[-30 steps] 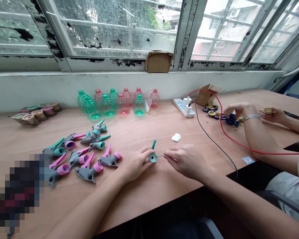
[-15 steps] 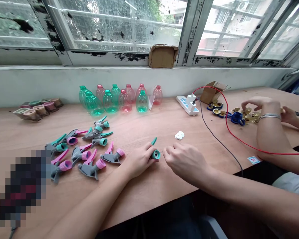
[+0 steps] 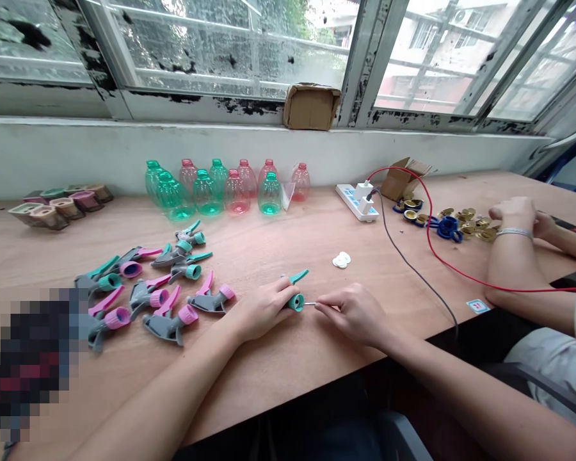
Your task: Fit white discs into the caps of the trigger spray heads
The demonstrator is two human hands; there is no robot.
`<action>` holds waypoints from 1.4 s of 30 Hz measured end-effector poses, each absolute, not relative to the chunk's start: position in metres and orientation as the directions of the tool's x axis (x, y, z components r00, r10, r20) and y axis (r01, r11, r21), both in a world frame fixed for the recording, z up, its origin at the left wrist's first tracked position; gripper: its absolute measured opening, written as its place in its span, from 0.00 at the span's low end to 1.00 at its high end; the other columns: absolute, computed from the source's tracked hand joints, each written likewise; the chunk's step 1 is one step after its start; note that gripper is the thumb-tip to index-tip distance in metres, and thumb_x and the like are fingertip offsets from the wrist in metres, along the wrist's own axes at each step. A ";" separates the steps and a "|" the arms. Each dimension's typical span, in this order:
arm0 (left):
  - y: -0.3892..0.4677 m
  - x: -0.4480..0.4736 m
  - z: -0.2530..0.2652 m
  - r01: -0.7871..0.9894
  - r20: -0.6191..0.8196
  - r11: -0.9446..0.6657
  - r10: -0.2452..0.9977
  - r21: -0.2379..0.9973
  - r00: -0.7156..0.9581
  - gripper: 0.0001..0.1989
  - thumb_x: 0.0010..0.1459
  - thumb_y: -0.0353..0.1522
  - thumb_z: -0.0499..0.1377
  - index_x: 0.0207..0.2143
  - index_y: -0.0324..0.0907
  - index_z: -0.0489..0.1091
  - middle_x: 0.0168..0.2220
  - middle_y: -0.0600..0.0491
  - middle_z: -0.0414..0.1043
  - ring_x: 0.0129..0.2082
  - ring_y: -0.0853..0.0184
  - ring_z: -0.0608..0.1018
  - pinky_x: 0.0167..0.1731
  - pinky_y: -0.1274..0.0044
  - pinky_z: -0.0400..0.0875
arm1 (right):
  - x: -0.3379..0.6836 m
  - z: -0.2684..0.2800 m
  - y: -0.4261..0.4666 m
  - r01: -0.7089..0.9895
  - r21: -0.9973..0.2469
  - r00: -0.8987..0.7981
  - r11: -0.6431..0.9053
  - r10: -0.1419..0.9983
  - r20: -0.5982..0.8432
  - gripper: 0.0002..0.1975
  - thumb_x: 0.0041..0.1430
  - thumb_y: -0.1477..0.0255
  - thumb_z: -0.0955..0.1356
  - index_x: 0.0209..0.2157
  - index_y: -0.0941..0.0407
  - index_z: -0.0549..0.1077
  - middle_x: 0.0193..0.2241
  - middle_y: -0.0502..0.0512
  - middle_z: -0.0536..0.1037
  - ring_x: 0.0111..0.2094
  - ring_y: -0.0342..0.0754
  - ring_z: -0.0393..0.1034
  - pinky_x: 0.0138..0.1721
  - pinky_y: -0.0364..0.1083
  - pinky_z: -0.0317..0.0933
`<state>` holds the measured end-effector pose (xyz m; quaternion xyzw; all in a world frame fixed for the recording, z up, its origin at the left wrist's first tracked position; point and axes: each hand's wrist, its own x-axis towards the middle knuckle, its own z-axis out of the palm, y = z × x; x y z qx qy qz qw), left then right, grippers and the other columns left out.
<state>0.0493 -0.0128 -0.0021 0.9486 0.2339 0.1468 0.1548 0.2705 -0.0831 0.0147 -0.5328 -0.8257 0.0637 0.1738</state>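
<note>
My left hand (image 3: 263,310) is closed around a trigger spray head (image 3: 298,278) with a green trigger and a green collar. The collar's open end faces me and to the right. Between the fingertips of my right hand (image 3: 358,315) is a thin metal rod (image 3: 310,304), and its tip is at the collar's mouth; whether it goes inside I cannot tell. Much of the spray head's body is hidden by my left fingers. Beyond my hands lie several white discs (image 3: 342,260). To the left, more trigger spray heads (image 3: 166,325) in grey with pink or green parts lie on the table.
Green and pink clear bottles (image 3: 270,195) stand along the wall. A power strip (image 3: 358,203) has a red and a grey cable running rightward. Blue and gold parts (image 3: 447,227) lie near another person's hands (image 3: 516,214). Small containers (image 3: 52,211) are at far left.
My right hand has drawn slightly away from the collar, so more of the rod shows. The green trigger now points more to the right. The view has shifted slightly.
</note>
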 end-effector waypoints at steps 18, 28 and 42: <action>-0.015 0.049 -0.005 0.423 0.228 -0.841 0.509 0.337 0.830 0.11 0.63 0.33 0.53 0.47 0.42 0.65 0.43 0.49 0.68 0.39 0.63 0.74 0.38 0.74 0.69 | 0.261 0.025 -0.096 0.908 0.041 -0.413 0.417 0.874 0.257 0.12 0.61 0.78 0.61 0.27 0.57 0.74 0.24 0.53 0.77 0.26 0.44 0.66 0.24 0.45 0.40; -0.015 0.048 -0.002 0.411 0.206 -0.851 0.489 0.328 0.848 0.10 0.65 0.34 0.50 0.46 0.43 0.64 0.41 0.50 0.67 0.39 0.64 0.74 0.39 0.74 0.69 | 0.271 0.004 -0.085 0.831 -0.320 -0.372 0.456 0.882 0.290 0.19 0.65 0.69 0.61 0.24 0.56 0.76 0.17 0.50 0.74 0.19 0.40 0.61 0.25 0.42 0.46; -0.016 0.047 0.000 0.440 0.266 -0.781 0.584 0.443 0.767 0.12 0.62 0.33 0.53 0.48 0.44 0.65 0.44 0.49 0.68 0.40 0.64 0.74 0.41 0.73 0.69 | 0.261 -0.012 -0.094 0.804 -0.434 -0.228 0.407 0.884 0.407 0.18 0.66 0.69 0.61 0.28 0.56 0.78 0.21 0.52 0.76 0.22 0.42 0.67 0.27 0.41 0.52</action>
